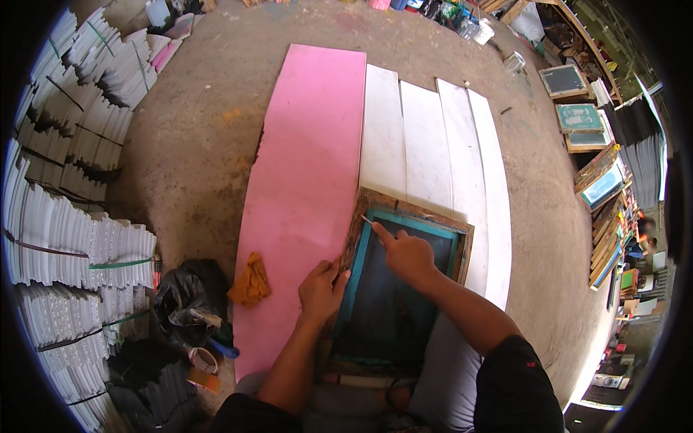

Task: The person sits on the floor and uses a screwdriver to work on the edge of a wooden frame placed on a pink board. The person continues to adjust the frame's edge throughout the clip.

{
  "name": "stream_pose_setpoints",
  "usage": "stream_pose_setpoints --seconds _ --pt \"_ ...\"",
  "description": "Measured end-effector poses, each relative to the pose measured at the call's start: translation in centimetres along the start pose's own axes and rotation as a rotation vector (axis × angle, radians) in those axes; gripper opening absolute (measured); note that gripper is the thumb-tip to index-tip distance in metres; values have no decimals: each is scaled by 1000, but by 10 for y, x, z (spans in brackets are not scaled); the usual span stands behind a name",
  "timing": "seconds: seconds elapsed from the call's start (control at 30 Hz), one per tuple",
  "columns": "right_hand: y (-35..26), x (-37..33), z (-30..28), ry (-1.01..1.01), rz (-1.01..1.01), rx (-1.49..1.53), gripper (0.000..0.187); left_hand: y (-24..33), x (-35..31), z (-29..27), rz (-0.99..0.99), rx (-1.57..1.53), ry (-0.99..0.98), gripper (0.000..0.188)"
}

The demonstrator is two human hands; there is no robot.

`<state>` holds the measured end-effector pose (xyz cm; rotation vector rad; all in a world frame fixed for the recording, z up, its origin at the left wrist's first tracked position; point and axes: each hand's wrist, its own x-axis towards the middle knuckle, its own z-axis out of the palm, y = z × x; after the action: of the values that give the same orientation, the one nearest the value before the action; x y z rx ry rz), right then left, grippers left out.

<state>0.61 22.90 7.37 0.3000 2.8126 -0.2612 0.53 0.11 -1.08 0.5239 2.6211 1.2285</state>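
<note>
A wooden screen-printing frame (460,258) with dark mesh and a turquoise inner border is tilted against my lap. My left hand (322,291) is closed around its left side bar, the thumb lying along the wood. My right hand (406,252) is over the mesh near the far left corner. Its fingers are closed on a small, thin, pale stick-like tool (367,219), whose tip meets the turquoise border; the exact kind is too small to make out. Under the frame's far end lie a pink board (307,137) and several white boards (426,137).
A mustard cloth (250,280) lies on the pink board. Left of it are a black plastic bag (189,292), a tape roll (203,361) and strapped stacks of white sheets (76,234). More printing frames (580,117) line the right side. Clutter (462,25) sits at the far edge.
</note>
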Motion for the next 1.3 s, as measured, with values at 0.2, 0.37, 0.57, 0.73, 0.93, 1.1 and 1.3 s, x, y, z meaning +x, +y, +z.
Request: stream_pose_setpoints --seconds 0.2,0.37,0.57,0.73,0.93,1.1,1.3 --pt "41 9 40 133 -118 368 46 10 6 -7 -55 -25 -71 41" --pt "30 3 34 148 -118 29 45 2 2 -5 -45 -18 -45 40" --pt "67 22 66 208 -249 650 47 4 4 -2 -19 -74 -19 41" --pt "35 9 24 106 -106 25 38 3 1 -6 -49 -37 -36 41" --pt "48 28 11 -102 -66 519 39 7 2 -11 -59 -19 -69 42" --pt "85 44 56 -87 -208 839 42 8 6 -8 -72 -41 -94 43" --pt "48 27 20 -114 -82 600 43 5 3 -10 -50 -96 -39 44"
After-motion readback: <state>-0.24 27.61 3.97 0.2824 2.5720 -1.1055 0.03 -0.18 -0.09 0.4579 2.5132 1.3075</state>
